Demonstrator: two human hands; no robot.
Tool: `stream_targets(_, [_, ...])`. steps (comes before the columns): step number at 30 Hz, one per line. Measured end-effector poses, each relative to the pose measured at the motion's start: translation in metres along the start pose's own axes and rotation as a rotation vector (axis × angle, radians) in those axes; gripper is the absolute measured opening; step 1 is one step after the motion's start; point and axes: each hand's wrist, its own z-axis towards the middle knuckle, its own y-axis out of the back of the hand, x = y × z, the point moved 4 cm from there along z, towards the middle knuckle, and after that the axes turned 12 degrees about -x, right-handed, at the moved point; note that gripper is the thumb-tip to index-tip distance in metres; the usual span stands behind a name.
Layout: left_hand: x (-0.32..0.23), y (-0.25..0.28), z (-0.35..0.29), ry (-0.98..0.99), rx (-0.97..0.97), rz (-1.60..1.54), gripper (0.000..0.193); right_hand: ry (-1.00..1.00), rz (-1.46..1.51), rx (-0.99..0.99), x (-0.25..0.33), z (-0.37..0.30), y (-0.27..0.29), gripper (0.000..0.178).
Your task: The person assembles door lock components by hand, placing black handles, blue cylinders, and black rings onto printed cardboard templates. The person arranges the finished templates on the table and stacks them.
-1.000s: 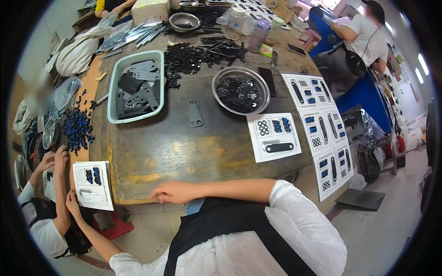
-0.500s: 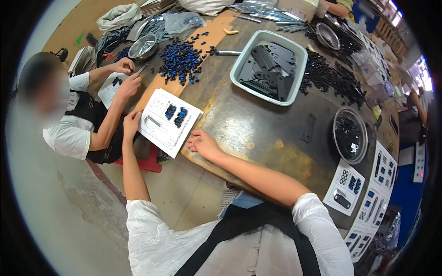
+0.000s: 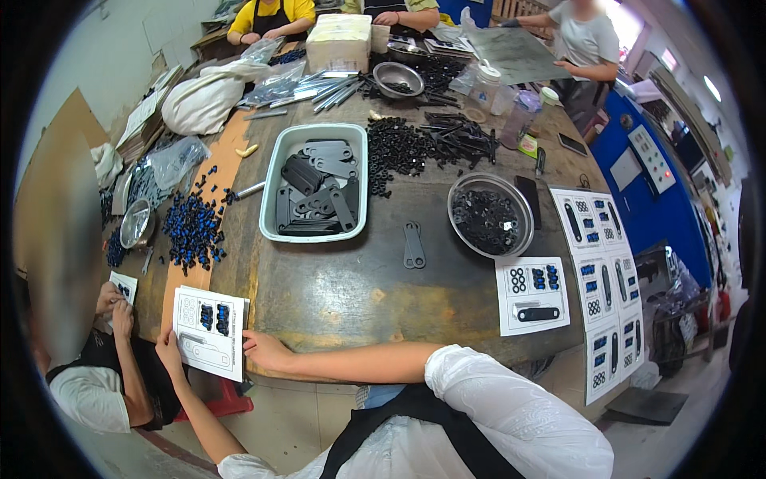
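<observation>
A white printed card (image 3: 191, 310) lies tilted at the table's near left edge, with two clusters of blue-and-black screws on it. A second sheet's edge peeks out beneath it. My left hand (image 3: 169, 352) has closed on the card's left edge, thumb on top. At the right edge, the fingertips of my right hand (image 3: 268, 351) pinch the margin, its forearm stretched along the table edge. Beyond the card lies a heap of loose blue-and-black screws (image 3: 194, 227). A pair of dark flat plates (image 3: 413, 246) lies on the table farther right.
A pale tub (image 3: 363, 191) holds dark plates. Right of it stands a metal bowl (image 3: 527, 231) of small black parts, near a loaded card (image 3: 535, 321) and a strip of more cards (image 3: 600, 267). A co-worker's hands (image 3: 116, 307) work at the left. Other people stand beyond the table.
The view has swung right and up, showing more of the table's far side. My right hand has come off the tabletop to the card's right edge. My left hand keeps its hold.
</observation>
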Motion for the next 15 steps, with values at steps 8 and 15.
stream_targets(8, [-0.050,0.007,-0.006,-0.028,-0.031,0.014,0.027,-0.045,0.105,0.021,-0.008,0.012,0.002,0.037])
stream_targets(15, [-0.127,-0.009,-0.085,0.045,0.053,-0.075,0.035,0.045,0.144,0.042,0.015,-0.060,0.099,0.046])
